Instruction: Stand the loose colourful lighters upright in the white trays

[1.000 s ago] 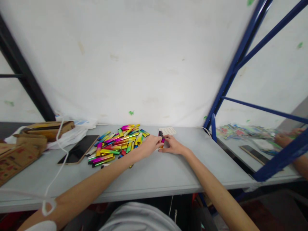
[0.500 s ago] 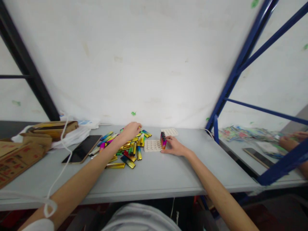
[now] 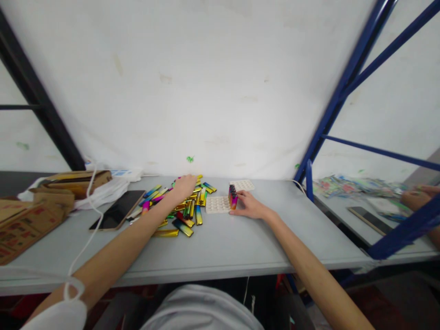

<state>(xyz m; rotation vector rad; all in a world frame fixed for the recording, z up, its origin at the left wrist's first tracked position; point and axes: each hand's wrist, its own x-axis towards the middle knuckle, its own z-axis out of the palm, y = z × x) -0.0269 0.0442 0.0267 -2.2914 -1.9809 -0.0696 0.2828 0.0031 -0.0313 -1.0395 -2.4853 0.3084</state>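
Observation:
A heap of shiny lighters (image 3: 185, 224), gold, blue, green and pink, lies on the grey table. Over its back part my left hand (image 3: 185, 185) reaches palm down; the back of the hand hides its fingers, so their grip does not show. A white tray with rows of holes (image 3: 217, 205) is just right of the heap. Along the tray's right end stands an upright row of pink-orange lighters with black tops (image 3: 233, 197). My right hand (image 3: 250, 205) holds this row from the right, thumb at the near end and fingers at the far end.
Another white tray (image 3: 243, 184) lies near the wall. To the left are a dark phone or tablet (image 3: 120, 210), cardboard boxes (image 3: 34, 220) and a hanging white cable (image 3: 90, 197). Blue shelf posts (image 3: 330, 114) rise at right; beyond them a co-worker's hands (image 3: 417, 199) show.
My left hand has moved slightly left and down onto the heap, uncovering a gold lighter at its back edge. My right hand stays at the upright row.

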